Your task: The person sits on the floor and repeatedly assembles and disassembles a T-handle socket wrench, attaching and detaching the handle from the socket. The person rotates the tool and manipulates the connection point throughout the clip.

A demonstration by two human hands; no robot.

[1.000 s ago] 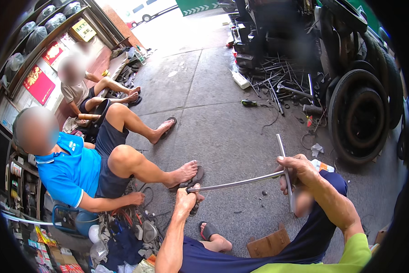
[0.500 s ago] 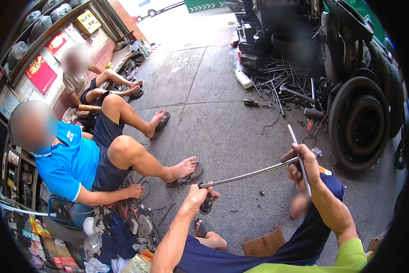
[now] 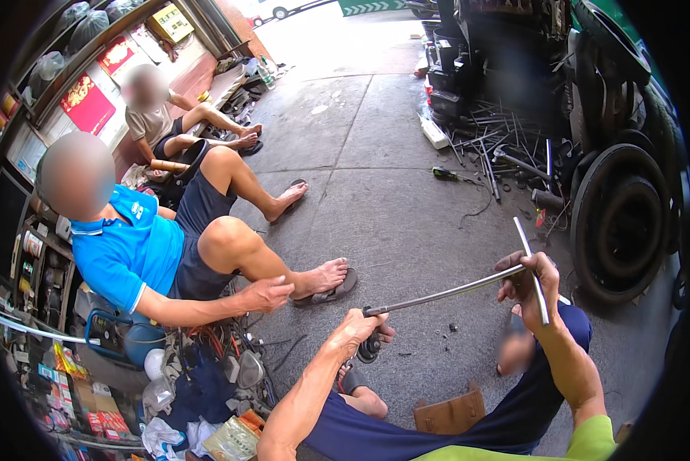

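A long T-shaped metal bar (image 3: 454, 293) spans my two hands, with a straight crossbar (image 3: 522, 234) at its right end. My right hand (image 3: 543, 278) is closed around the junction of rod and crossbar. My left hand (image 3: 358, 329) is closed at the rod's other end. Beneath its fingers a dark, round metal part (image 3: 368, 349) shows; its exact kind is unclear. Both hands are above the floor, in front of my knees.
At left sits a person in a blue shirt (image 3: 134, 246), with another person (image 3: 160, 127) farther back. Loose metal rods (image 3: 498, 146) lie far right, beside a wheel (image 3: 625, 223). A brown wooden board (image 3: 450, 412) is near my feet. Cables and tools (image 3: 222, 338) clutter the left.
The seated person in blue has raised a hand from the cables toward their shin. The whole view has shifted slightly; my hands keep their hold on the bar.
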